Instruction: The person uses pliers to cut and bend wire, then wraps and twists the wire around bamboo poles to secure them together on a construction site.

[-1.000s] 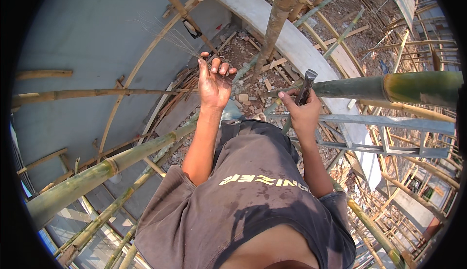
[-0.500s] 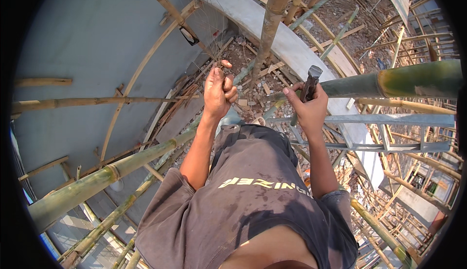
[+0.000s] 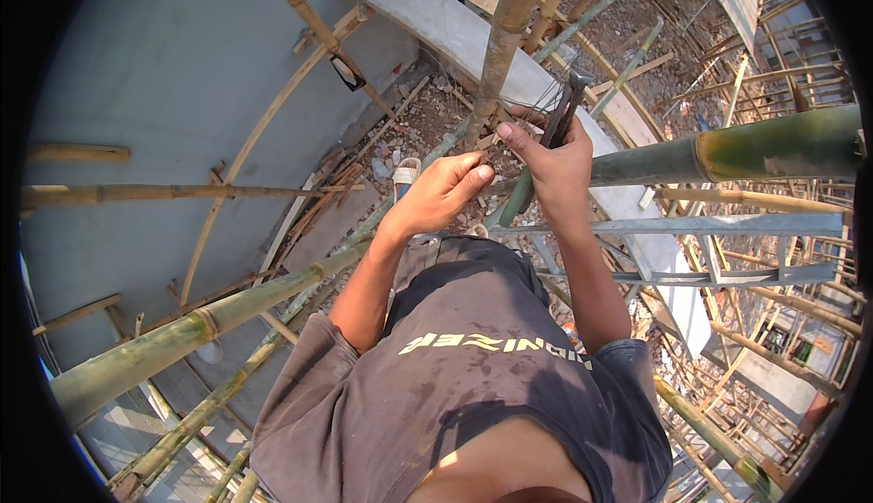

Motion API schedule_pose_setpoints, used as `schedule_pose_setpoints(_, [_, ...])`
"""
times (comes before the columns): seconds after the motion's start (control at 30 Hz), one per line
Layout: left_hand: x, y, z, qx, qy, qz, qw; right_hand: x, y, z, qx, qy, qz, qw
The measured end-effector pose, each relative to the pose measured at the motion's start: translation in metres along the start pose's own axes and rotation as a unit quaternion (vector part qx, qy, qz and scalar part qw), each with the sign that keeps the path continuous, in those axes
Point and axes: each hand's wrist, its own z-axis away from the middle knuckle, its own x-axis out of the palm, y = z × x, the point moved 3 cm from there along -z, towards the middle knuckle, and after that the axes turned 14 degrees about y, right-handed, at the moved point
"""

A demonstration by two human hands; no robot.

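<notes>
Just in front of me, an upright bamboo pole (image 3: pixel 507 35) crosses near a thick green bamboo pole (image 3: pixel 650 155). Close to that crossing, my left hand (image 3: pixel 443 192) is closed, thumb against its fingers, on thin wire whose gripped part is hidden. Several loose wire strands (image 3: pixel 543 103) fan out beyond the upright pole, above my right hand. My right hand (image 3: pixel 557 168) wraps round a pair of pincers (image 3: pixel 566 107), dark head up and green handles (image 3: pixel 517 198) down. Its thumb and fingertips reach toward the upright pole, nearly meeting the left hand.
A grey wall (image 3: pixel 164 94) with bamboo battens rises at the left. Another thick bamboo pole (image 3: pixel 264 296) runs low on the left. A metal ladder-like frame (image 3: pixel 727 225) lies at the right. Below are rubble (image 3: pixel 414 125), a pale plank (image 3: pixel 436 21) and my sandalled foot (image 3: pixel 406 174).
My left hand has moved right and down with the wire, beside the upright pole. My right hand has shifted left toward it, pincers still held. The strands now spread rightward.
</notes>
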Motion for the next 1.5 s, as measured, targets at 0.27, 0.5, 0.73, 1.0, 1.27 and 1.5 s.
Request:
schedule_pose_setpoints(0.27, [0.004,-0.004,0.006,-0.064,-0.052,0.08,0.993,-0.018,0.017,0.006,0.001,-0.012,0.063,0.998])
schedule_pose_setpoints(0.5, [-0.017,-0.003,0.006,-0.131,0.015,0.225,0.965,-0.03,0.022,0.0,0.002,0.065,-0.005,0.998])
schedule_pose_setpoints(0.73, [-0.103,-0.007,0.016,-0.122,0.172,0.462,0.862,-0.076,0.024,-0.001,0.103,0.075,-0.221,0.967])
schedule_pose_setpoints(1.0, [-0.13,0.01,0.001,-0.089,0.24,0.544,0.799,-0.074,0.026,0.016,0.257,-0.098,-0.485,0.83])
schedule_pose_setpoints(1.27, [-0.143,0.042,-0.031,-0.101,0.339,0.541,0.763,-0.056,0.006,0.007,0.038,-0.012,-0.202,0.979])
schedule_pose_setpoints(1.5, [-0.167,0.083,-0.066,-0.013,0.423,0.487,0.764,-0.023,0.01,-0.004,-0.098,0.057,0.036,0.993])
